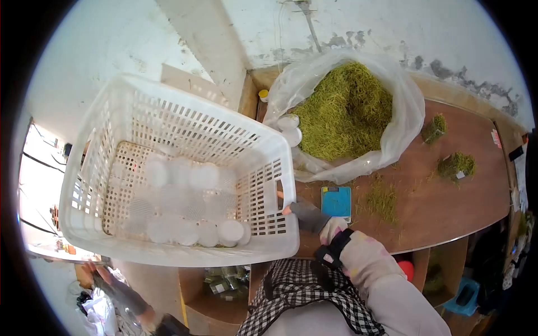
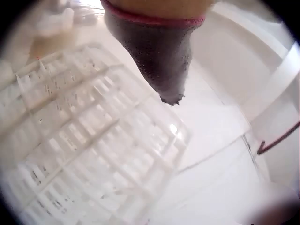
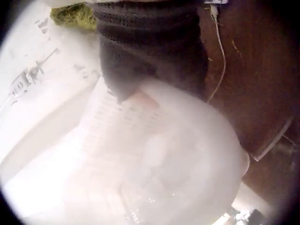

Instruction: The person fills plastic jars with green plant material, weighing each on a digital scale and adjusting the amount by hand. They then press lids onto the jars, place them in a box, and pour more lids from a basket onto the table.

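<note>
A large white plastic basket (image 1: 185,255) takes up the left of the head view, tilted, with several clear tubs with white lids (image 1: 204,176) inside. My right hand (image 1: 307,214), in a dark fingerless glove, grips the basket's right end at the handle slot, fingertips showing through it. In the right wrist view the basket wall (image 3: 187,122) fills the space beyond the glove. My left hand (image 1: 115,285), gloved alike, is below the basket's near left corner, fingers extended and apart from it. The left wrist view shows the basket's slatted underside (image 2: 84,140) beside that glove (image 2: 159,61).
A clear plastic bag (image 1: 406,112) of yellow-green dried herb (image 1: 347,106) stands on the brown table (image 1: 471,213). Nearby are a blue scale (image 1: 336,201), loose herb scraps (image 1: 384,201) and two herb-filled tubs (image 1: 434,129). Below the table, a cardboard box (image 1: 216,308) holds small packets.
</note>
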A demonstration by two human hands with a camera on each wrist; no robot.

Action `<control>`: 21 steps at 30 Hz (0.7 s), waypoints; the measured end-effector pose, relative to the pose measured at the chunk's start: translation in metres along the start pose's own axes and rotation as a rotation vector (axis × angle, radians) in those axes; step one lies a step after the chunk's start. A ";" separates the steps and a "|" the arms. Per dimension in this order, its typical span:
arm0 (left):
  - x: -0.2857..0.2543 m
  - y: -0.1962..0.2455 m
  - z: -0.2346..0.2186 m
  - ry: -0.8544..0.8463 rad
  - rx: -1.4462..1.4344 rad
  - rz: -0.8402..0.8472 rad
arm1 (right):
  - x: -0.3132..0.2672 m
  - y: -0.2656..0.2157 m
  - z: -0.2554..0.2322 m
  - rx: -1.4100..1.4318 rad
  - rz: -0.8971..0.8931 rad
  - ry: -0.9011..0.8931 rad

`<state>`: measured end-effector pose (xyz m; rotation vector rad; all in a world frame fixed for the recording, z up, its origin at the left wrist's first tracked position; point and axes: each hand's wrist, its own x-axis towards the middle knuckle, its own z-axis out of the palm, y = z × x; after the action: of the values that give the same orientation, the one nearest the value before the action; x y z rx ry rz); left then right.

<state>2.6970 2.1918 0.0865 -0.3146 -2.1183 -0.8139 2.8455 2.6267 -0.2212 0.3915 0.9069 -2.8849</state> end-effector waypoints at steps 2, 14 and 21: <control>0.014 -0.045 0.000 -0.076 -0.273 -0.097 | -0.009 -0.007 0.008 0.026 -0.004 -0.044; 0.099 -0.091 0.008 -0.457 -0.331 0.005 | 0.005 0.016 0.006 -0.059 0.088 -0.052; 0.057 -0.009 0.036 -0.043 -0.305 0.246 | -0.004 0.031 -0.002 -0.063 0.168 0.124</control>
<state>2.6351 2.2054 0.1104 -0.7439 -1.9420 -0.9877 2.8548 2.6026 -0.2392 0.6154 0.9310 -2.6978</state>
